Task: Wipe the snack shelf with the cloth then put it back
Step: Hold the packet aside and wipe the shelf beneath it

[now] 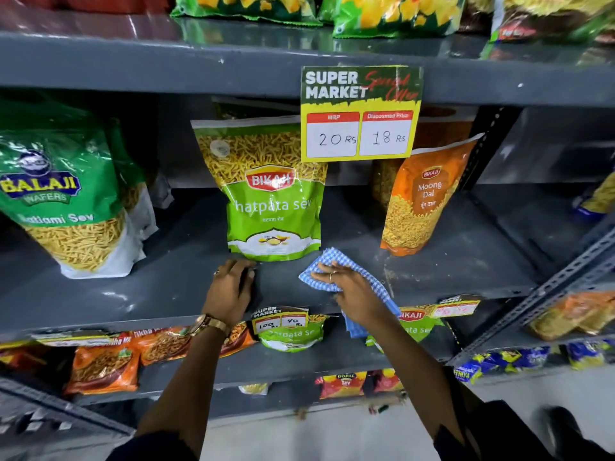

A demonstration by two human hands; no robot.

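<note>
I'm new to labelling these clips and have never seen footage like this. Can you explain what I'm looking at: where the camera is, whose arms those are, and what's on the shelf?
There is no machine here. The single picture comes from a wide-angle camera worn on a person's head, looking forward and down, so the two arms reaching in from below are that person's own.

The right hand presses a blue checked cloth flat on the grey metal shelf, with part of the cloth hanging over the front edge. The left hand, a watch on its wrist, rests open on the shelf and holds nothing.

Standing on that shelf are a green Bikaji sev packet, an orange Moong Dal packet and a green Balaji packet. A yellow price sign hangs from the shelf above. More snacks fill the shelves below.
</note>
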